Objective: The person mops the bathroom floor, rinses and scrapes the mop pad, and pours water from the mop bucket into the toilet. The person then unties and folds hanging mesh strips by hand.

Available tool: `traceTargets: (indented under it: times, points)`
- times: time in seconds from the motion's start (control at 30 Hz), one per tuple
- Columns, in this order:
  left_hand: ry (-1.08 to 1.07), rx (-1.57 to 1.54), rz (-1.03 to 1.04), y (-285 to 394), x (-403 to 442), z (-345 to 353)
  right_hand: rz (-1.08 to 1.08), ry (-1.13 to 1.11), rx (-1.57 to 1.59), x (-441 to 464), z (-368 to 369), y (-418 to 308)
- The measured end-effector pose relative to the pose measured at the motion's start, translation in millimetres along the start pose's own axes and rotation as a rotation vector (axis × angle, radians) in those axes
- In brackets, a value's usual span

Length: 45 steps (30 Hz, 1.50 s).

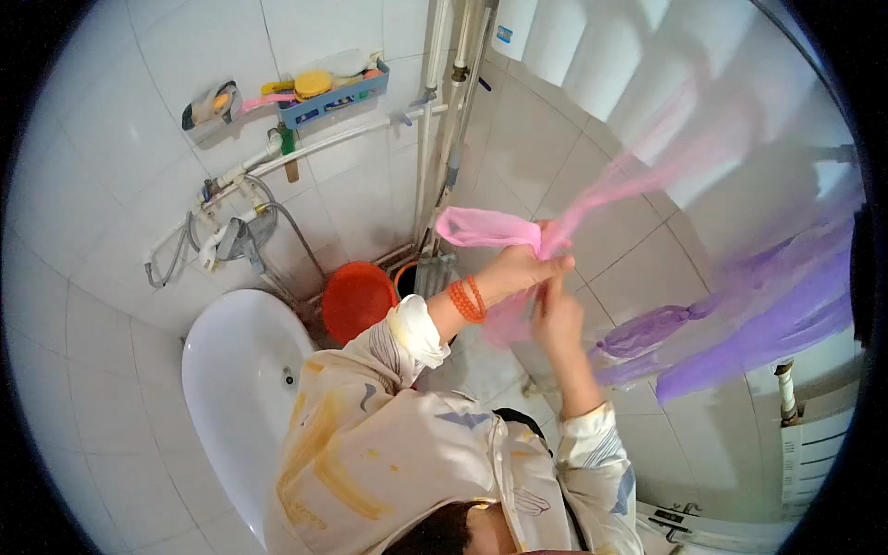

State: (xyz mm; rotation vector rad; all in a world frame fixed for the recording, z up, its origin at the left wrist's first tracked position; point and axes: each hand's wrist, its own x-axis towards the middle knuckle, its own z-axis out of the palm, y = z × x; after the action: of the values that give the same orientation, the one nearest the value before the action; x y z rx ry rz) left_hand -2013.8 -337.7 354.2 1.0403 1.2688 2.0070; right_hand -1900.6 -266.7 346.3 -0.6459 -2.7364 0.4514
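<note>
Stretching from upper R. down to the hands, a pink sheer fabric strip (pixel 486 228) is bunched in front of the tiled wall (pixel 638 254), w/ one loop stuck out to the L. and the tail blurred. By the L. hand (pixel 520 268), the bunch is gripped, fingers mostly closed & thumb laid across. The R. hand (pixel 560 319) is held just below w/ fingers curled, tips up near the L. thumb; whether fabric is pinched there can't be made out.

Writing: a small blue label (pixel 504 34) is seen on the white pleated sheet (pixel 592 60) up top; text too small to be read.

To the R. of the R. hand, purple sheer fabric (pixel 754 338) is hung, knotted at one pt., & part of the wall is covered by it. A white radiator (pixel 819 453) is seen lower R. On the L. wall, a blue-grey caddy (pixel 333 104) is filled w/ toiletries, incl. a yellow round item (pixel 313 84). Below are white pipes (pixel 324 146) & a grey shower hose (pixel 294 227). The red basin (pixel 356 301) and oval white washbasin (pixel 245 361) are partly blocked by the patterned shirt (pixel 398 462).
</note>
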Motion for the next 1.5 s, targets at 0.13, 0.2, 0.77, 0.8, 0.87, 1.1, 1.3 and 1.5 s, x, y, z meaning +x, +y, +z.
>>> traceTargets:
  times: [0.13,0.2,0.77,0.8,0.87,1.1,1.3,1.5]
  points:
    - [0.045,-0.137,-0.334,-28,-8,7,-0.054,-0.029,0.184,-58,37,23]
    - [0.004,-0.497,-0.463,-42,-18,8,-0.161,0.192,0.115,-61,50,36]
    - [-0.234,0.396,-0.864,-130,-60,-100,0.032,-0.102,0.480,3,6,89]
    - [-0.072,0.488,-0.554,-116,-55,-93,-0.052,-0.129,0.286,10,2,79]
    - [0.070,0.511,-0.196,-79,-42,-72,-0.117,-0.168,0.095,21,-8,59]
    - [-0.243,0.065,0.147,-71,2,-25,-0.115,-0.282,0.417,46,-47,8]
    - [-0.397,0.203,-0.374,-59,-1,-4,0.002,-0.099,1.461,84,-62,11]
    - [-0.367,-0.081,-0.511,-83,-16,-5,-0.033,0.020,2.095,99,-51,43]
